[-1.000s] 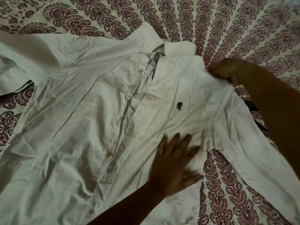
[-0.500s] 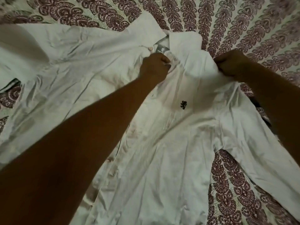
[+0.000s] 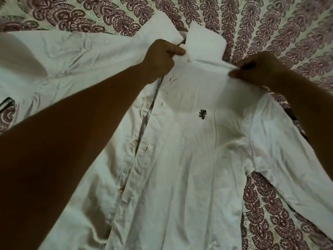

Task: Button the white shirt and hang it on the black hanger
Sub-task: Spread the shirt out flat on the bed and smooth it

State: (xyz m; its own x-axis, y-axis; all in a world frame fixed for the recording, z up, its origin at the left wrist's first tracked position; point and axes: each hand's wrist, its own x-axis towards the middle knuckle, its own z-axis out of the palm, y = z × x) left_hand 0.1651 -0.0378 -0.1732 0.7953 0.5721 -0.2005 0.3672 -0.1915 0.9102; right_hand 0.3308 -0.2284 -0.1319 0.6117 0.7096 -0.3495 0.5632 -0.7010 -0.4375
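Observation:
The white shirt (image 3: 194, 159) lies front up on a patterned bedspread, its front placket open, with a small black emblem on the chest. My left hand (image 3: 162, 58) grips the shirt's front edge right under the collar, thumb pressed against the fabric. My right hand (image 3: 259, 69) pinches the shirt at the right shoulder, beside the collar, and the cloth between both hands is pulled taut. Several buttons show along the placket below my left forearm. A dark strip (image 3: 295, 118) shows at the right sleeve's edge; I cannot tell whether it is the black hanger.
A bedspread (image 3: 270, 24) with a maroon paisley print covers the whole surface. The shirt's left sleeve (image 3: 36, 56) spreads toward the left edge, the right sleeve (image 3: 292, 168) runs down to the lower right.
My left hand left the lower chest, where it lay flat, and now grips the placket at the collar. My right hand keeps hold of the shoulder. The collar area is pulled tighter.

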